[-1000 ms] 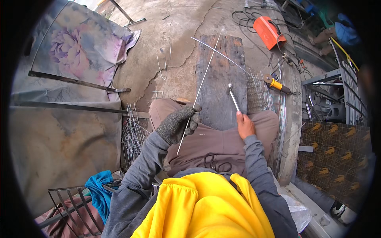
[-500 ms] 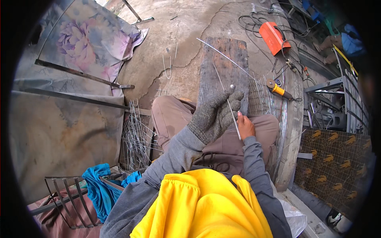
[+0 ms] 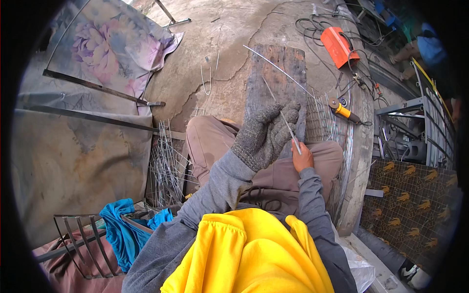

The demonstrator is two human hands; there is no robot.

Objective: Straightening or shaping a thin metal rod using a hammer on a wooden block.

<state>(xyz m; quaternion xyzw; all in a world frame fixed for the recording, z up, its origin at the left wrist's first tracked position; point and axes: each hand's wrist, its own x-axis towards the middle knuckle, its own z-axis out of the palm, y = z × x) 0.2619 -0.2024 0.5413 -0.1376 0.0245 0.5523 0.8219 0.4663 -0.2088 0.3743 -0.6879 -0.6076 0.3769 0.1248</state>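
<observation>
A thin straight metal rod (image 3: 270, 90) slants over a dark wooden plank (image 3: 279, 63) in front of me. My left hand (image 3: 264, 136), in a grey knit glove, is closed round the middle of the rod, which passes between the thumb and the curled fingers. My bare right hand (image 3: 303, 158) pinches the rod near its lower end, just beside the glove. A second, longer metal rod (image 3: 278, 69) lies across the far part of the plank, apart from both hands.
Right of the plank are wire mesh (image 3: 317, 122) and a yellow angle grinder (image 3: 345, 111). Beyond stands an orange box (image 3: 337, 47) among cables. Cut wire pieces (image 3: 168, 168) lie left of my knee. A bent U-shaped rod (image 3: 206, 88) rests on the concrete. A person (image 3: 432, 51) is partly visible far right.
My left thumb has come down and the gloved fingers have curled more round the rod. The rod's lower end has shifted up a little, with my right hand slightly lower on it.
</observation>
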